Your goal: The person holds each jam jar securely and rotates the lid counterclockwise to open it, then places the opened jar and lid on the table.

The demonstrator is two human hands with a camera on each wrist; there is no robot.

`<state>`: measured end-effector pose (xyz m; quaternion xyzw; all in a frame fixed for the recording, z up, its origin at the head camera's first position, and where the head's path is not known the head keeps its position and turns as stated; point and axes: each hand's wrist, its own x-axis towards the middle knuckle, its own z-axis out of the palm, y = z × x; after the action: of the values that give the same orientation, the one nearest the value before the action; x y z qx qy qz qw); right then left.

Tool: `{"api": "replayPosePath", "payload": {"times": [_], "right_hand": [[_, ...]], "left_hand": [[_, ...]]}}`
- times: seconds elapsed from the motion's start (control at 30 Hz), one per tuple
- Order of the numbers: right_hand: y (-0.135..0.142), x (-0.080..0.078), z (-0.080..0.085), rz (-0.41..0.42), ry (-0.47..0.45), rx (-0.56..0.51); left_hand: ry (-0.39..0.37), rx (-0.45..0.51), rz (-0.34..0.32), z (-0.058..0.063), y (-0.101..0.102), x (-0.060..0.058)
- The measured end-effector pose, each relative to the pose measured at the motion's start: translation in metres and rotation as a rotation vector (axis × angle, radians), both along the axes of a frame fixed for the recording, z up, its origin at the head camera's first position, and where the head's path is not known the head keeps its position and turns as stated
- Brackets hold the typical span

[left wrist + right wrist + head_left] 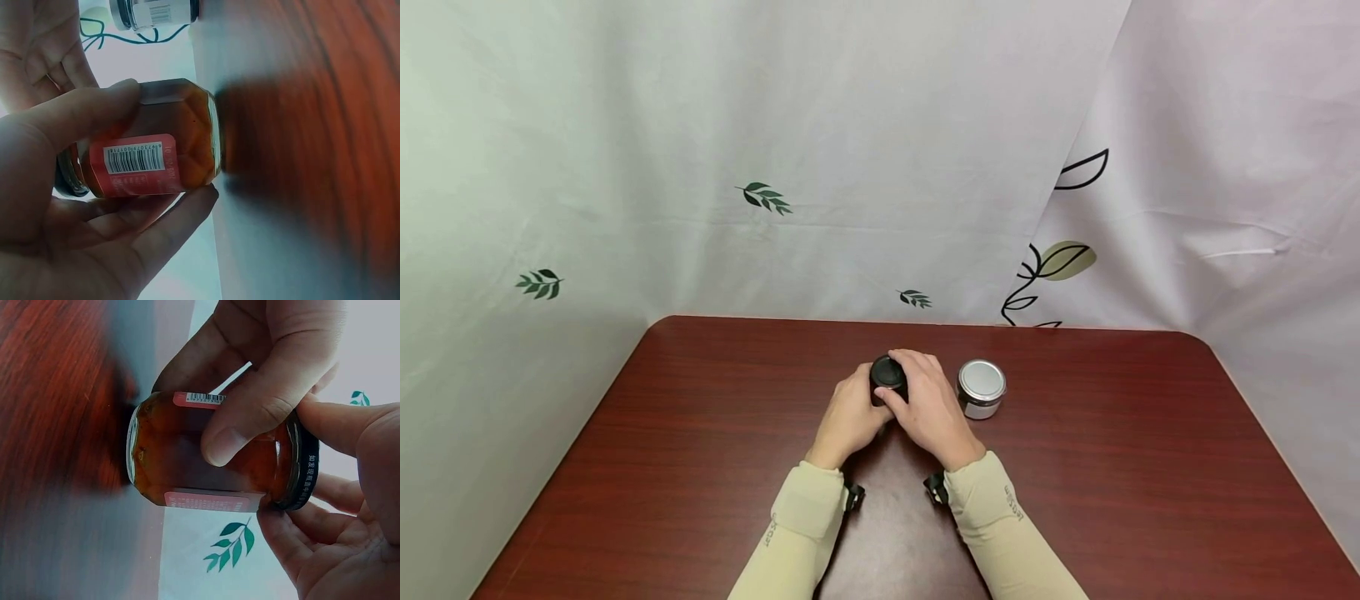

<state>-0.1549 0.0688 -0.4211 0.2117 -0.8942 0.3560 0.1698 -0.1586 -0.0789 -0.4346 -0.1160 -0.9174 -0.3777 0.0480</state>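
On the table (700,467), just left of the jar, the left hand (847,419) is wrapping its fingers (94,109) and thumb around the glass body of the jar (889,382), gripping it over the red label (134,164). Between both hands the jar is standing upright on the dark wood, filled with amber contents. Over its top, the right hand (929,406) is curling its fingers (337,425) around the black lid (304,464), pinching the rim. Just right of those fingers, a second jar with a silver lid (981,388) is standing apart from the hands, near a curtain printed with leaves (764,197).
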Motion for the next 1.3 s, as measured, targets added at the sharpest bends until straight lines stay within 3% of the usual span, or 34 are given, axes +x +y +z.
{"api": "replayPosePath", "payload": {"times": [0.27, 0.57, 0.8, 1.3], "right_hand": [[-0.0002, 0.0005, 0.0017, 0.003, 0.001, 0.001], [-0.0014, 0.0033, 0.0051, 0.009, 0.026, -0.008], [-0.0018, 0.0039, 0.0076, 0.003, 0.005, -0.003], [-0.0030, 0.0046, 0.0097, -0.043, -0.025, -0.060]], "left_hand": [[-0.003, 0.044, 0.007, 0.0023, -0.0021, -0.0007], [0.010, 0.054, 0.058, 0.0014, -0.0052, -0.0014], [0.055, 0.071, 0.061, 0.0021, -0.0073, -0.0014], [0.053, 0.041, 0.056, 0.0029, -0.0096, -0.0019]]}}
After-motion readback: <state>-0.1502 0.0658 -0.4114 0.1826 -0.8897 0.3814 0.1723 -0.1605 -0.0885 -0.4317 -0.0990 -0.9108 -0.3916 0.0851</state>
